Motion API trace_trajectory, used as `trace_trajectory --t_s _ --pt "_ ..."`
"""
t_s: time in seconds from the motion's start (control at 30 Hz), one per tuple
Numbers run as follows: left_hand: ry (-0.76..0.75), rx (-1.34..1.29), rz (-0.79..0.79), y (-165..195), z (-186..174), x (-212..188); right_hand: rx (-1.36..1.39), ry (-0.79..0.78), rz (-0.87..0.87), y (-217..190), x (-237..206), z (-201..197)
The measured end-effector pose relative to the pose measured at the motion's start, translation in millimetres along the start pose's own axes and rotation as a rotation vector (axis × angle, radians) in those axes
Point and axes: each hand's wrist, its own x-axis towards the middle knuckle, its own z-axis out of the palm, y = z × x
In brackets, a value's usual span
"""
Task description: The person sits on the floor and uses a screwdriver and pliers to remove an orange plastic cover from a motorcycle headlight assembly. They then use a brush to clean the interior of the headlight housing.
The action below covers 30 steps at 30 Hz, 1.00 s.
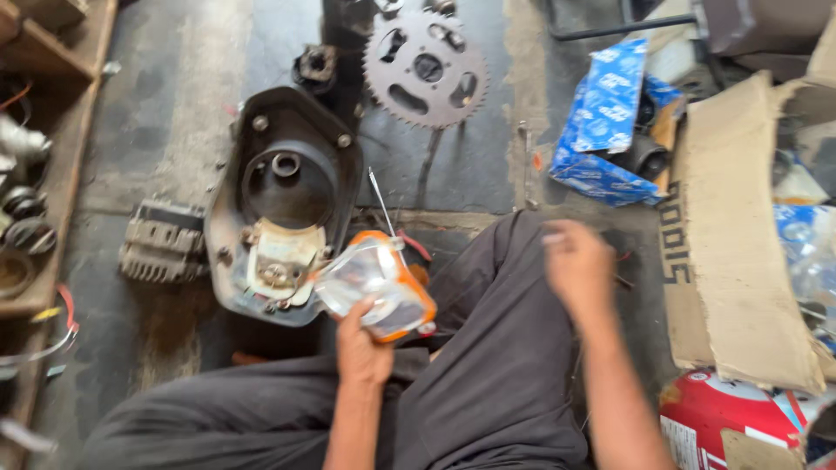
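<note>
- The left hand (361, 344) grips a clear lamp unit with an orange rim (376, 285) from below, fingers curled around its lower edge; the unit is tilted, its clear face turned up and to the left.
- The lamp unit is held above the person's lap, just in front of the dark engine cover (283, 204) on the floor, and overlaps the cover's lower right corner in this view.
- A thin wire (381, 202) sticks up from behind the lamp unit.
- The right hand (576, 265) hovers over the right knee, holding nothing; it is blurred, fingers loosely bent, and whether they are spread or pressed together cannot be told.
- The person sits on the floor in dark trousers (488, 365), legs folded under both forearms.
- The engine cover lies face up, showing a round recess and a pale plate inside.
- A finned metal part (164, 241) lies just left of the cover.
- A toothed sprocket (425, 68) lies beyond the cover, near the top of the view.
- A blue carton (607, 122) sits to the right, beside a flattened brown cardboard sheet (740, 261).
- A red box (727, 418) shows at the lower right corner.
- A wooden shelf (61, 130) with round parts runs along the left edge.
</note>
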Motion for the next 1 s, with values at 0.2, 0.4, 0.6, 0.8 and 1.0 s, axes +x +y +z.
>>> trace_trajectory --t_s 0.2,0.4,0.6,0.8,1.0 --pt "-0.046 -0.11 -0.108 -22 12 2 -0.354 -0.307 0.209 77 8 13" --pt "-0.062 -0.096 -0.031 8 27 -17 0.005 0.099 0.162 86 -4 9" --pt "-0.119 -0.033 0.036 12 35 -17 0.392 -0.208 0.067 -28 -32 -11" --pt "-0.215 0.178 0.218 15 39 -37 0.324 -0.516 -0.351 -135 -76 10" --pt "-0.228 0.384 0.315 28 40 -50 0.416 -0.487 -0.311 -157 -93 11"
